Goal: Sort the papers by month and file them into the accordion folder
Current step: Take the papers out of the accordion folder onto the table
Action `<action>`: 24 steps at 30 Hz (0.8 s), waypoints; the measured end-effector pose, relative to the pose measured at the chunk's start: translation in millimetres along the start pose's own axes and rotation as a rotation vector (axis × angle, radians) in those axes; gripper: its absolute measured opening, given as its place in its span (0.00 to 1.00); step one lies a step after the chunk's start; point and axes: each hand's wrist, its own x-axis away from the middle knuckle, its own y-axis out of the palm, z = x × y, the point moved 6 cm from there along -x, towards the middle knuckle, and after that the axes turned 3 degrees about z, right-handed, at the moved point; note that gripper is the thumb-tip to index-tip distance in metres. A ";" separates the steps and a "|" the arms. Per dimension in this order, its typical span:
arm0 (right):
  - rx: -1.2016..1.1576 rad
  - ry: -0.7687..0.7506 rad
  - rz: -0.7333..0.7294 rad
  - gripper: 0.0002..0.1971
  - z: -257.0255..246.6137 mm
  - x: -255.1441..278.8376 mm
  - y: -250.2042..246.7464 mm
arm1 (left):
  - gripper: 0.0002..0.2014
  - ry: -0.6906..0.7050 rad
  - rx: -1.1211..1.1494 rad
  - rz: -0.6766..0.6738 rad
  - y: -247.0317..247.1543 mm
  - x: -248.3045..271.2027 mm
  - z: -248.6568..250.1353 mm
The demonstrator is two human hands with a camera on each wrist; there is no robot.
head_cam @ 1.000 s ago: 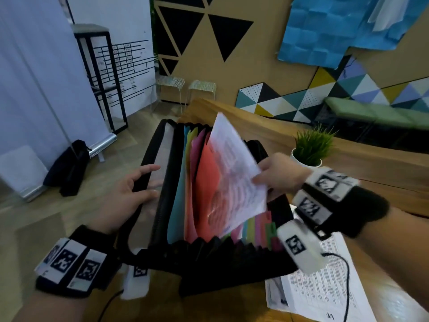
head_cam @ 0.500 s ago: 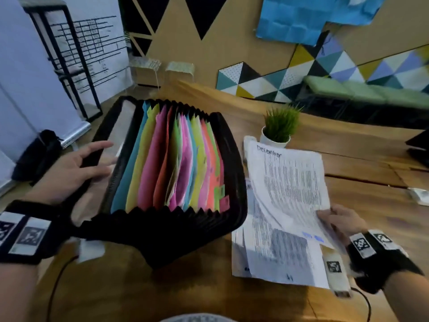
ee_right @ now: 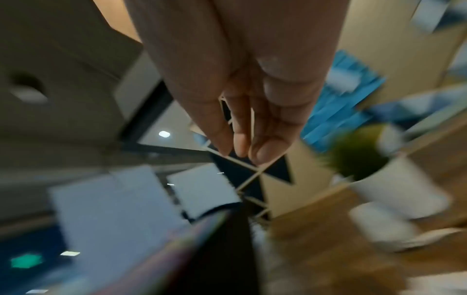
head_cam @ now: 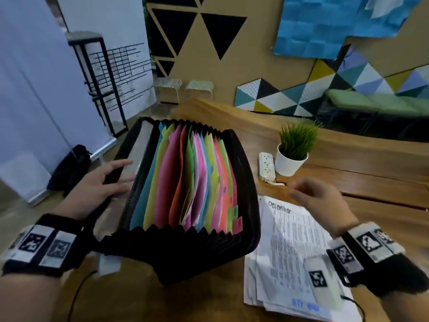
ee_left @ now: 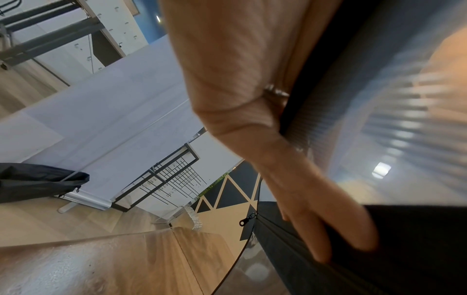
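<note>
The black accordion folder [head_cam: 246, 182] stands spread open on the wooden table, its coloured dividers fanned out. My left hand [head_cam: 104, 180] holds the folder's left flap, the black edge [ee_left: 417, 249] between thumb and fingers [ee_left: 326, 237]. To the right of the folder lies a stack of printed papers [head_cam: 285, 252]; the top sheet is headed "December". My right hand [head_cam: 318, 198] hovers above the stack's far end, blurred, with relaxed fingers [ee_right: 240, 139] and nothing in it. White sheets show between some middle dividers.
A small potted plant [head_cam: 294, 152] and a white power strip [head_cam: 266, 166] sit just beyond the papers. The table's left edge runs under the folder, with floor, a black bag [head_cam: 69, 168] and a metal shelf frame beyond.
My right hand laid the December sheet on the stack, let go and lifted up and away from me. The left hand stayed on the folder flap.
</note>
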 end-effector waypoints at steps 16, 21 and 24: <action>0.567 -0.021 -0.432 0.22 -133.1 -23.3 142.7 | 0.25 0.025 0.052 -0.020 -2.1 -0.4 -0.6; 0.657 0.063 -0.519 0.15 -108.8 -39.5 150.2 | 0.26 0.015 0.068 -0.029 -9.1 0.9 -8.7; 0.686 0.135 -0.511 0.25 -103.5 -38.0 155.6 | 0.26 -0.003 0.116 -0.057 -4.1 0.5 -9.5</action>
